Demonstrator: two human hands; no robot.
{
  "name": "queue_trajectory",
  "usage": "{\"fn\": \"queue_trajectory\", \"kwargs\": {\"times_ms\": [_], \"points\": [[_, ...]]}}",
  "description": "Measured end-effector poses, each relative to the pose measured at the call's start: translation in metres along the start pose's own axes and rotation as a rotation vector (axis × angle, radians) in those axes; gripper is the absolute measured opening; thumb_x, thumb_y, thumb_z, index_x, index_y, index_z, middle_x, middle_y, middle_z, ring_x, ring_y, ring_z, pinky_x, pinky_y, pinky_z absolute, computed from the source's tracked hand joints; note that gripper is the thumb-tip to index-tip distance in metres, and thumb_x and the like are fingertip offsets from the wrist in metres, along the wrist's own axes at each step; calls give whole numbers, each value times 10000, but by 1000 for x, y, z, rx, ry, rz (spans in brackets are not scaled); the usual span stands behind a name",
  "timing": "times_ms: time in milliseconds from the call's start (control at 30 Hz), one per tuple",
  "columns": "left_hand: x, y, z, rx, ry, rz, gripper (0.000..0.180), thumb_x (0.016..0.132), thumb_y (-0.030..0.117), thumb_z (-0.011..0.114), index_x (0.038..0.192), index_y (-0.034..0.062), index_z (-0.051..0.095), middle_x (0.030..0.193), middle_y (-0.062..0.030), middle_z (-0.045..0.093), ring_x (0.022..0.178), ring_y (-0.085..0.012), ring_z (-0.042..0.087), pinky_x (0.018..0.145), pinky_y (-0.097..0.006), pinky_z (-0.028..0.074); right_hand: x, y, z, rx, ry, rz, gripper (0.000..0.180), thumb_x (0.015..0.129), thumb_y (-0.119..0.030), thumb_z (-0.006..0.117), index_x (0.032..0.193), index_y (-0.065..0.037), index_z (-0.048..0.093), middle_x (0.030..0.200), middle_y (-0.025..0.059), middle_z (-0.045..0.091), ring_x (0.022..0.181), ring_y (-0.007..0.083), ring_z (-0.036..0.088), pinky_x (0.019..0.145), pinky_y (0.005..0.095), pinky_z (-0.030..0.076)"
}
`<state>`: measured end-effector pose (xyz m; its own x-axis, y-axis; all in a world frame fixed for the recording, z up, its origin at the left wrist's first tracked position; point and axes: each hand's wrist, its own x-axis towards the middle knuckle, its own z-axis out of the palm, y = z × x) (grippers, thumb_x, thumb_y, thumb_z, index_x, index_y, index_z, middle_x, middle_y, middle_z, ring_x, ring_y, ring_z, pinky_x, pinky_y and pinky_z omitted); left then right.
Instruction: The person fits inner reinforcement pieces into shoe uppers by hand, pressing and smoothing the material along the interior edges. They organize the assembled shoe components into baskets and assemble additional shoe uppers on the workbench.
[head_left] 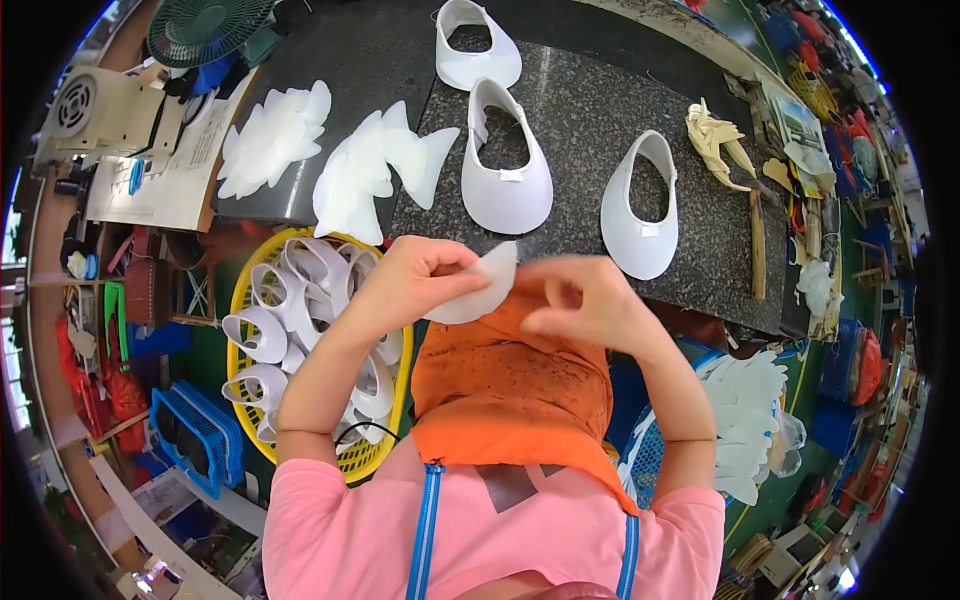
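My left hand (428,275) pinches a thin white curved piece (480,288) between thumb and fingers, above my orange apron (510,380). Close to the piece's right edge is my right hand (588,300), its thumb apart from its bent fingers, with nothing visible in it; the fingertips are slightly blurred. Just beyond my hands, a white shoe upper (507,200) lies on the dark speckled tabletop (570,110). Another white upper (641,240) rests to the right, and a third upper (478,68) sits farther back.
Loose white pieces (370,175) and a second pile of white pieces (275,138) lie at the table's left. A yellow basket (238,300) of white uppers stands beside my left arm. White sheets (745,415) are stacked at my right. Cream-coloured strips (712,135) lie near the right edge.
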<state>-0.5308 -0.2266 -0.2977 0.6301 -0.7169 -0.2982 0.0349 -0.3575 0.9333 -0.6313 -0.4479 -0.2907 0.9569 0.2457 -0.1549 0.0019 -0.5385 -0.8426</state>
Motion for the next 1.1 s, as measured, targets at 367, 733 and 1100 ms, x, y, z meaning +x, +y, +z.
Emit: {"fn": "queue_trajectory", "kwargs": {"times_ms": [367,733,1100], "points": [[18,-3,-6,179,-11,218,74,794,86,669,812,16,685,897,-62,657,850,-124,596,749,-250,445,-2,15,-2,320,315,91,165,835,-101,649,930,32,673,737,112,671,674,120,641,595,250,493],[75,-23,-29,65,207,60,202,808,178,704,764,-15,660,785,-28,675,704,-65,561,663,-230,445,63,51,-30,14,368,169,266,799,-213,677,900,33,691,778,177,667,676,228,647,632,333,483],[76,-30,-33,161,217,88,129,790,107,709,756,-2,648,724,23,613,646,-32,476,602,-202,380,77,56,-27,-163,398,-19,242,762,-157,701,808,74,646,813,136,651,657,249,619,611,331,467]]}}
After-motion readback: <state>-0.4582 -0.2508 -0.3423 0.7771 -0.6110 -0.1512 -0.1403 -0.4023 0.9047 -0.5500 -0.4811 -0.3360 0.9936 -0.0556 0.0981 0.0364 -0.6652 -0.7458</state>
